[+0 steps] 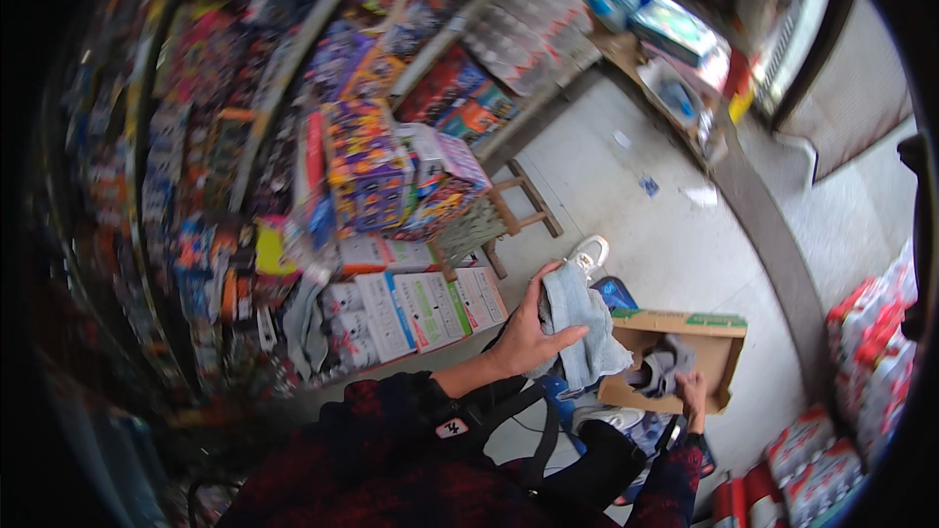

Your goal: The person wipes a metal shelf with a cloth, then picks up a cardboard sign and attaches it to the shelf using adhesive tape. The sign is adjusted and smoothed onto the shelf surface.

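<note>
A folded piece of light blue cloth (pixel 577 318) with a ragged lower edge is gripped in my left hand (pixel 533 332), the thumb lying across its front. To its right is a shallow open cardboard box (pixel 724 357) with a green-edged rim. A crumpled grey cloth (pixel 668 360) lies inside the box. My right hand (pixel 693 393) has its fingers closed over the box's near right wall, close beside the grey cloth. Whether those fingers also touch the grey cloth is hard to make out.
Shelves crowded with colourful packages (pixel 196 147) line the left. A wooden stool (pixel 523 200) stands beside stacked cartons (pixel 421 313). White shoes (pixel 590 252) show on the tiled floor. Red-and-white wrapped packs (pixel 875 342) sit at the right; scraps of litter (pixel 699 196) lie farther off.
</note>
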A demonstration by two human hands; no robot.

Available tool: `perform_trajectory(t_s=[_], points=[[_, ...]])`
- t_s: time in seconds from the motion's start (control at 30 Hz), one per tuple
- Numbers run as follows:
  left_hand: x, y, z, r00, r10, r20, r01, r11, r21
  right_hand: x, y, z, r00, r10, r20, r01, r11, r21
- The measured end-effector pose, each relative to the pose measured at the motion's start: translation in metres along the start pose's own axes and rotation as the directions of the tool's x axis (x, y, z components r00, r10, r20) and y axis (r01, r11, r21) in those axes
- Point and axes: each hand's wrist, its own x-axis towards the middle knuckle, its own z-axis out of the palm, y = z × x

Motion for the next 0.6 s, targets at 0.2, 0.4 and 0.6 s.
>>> perform_trajectory(t_s=[0.2,0.4,0.6], points=[[-0.105,0.05,-0.096,0.933,0.114,-0.343,-0.105,0.994,0.044,-0.114,-0.136,-0.047,0.999,0.039,0.036,-0.004,0.726,-0.688],[-0.214,-0.006,-0.24,0.633,-0.327,-0.702,-0.04,0.891,-0.452,-0.203,-0.23,-0.052,0.998,0.011,0.056,0.022,0.824,-0.566],[-0.285,-0.108,-0.388,0.722,-0.026,-0.692,0.248,0.943,0.222,-0.245,-0.25,-0.081,0.969,0.187,-0.164,-0.183,0.982,0.035]])
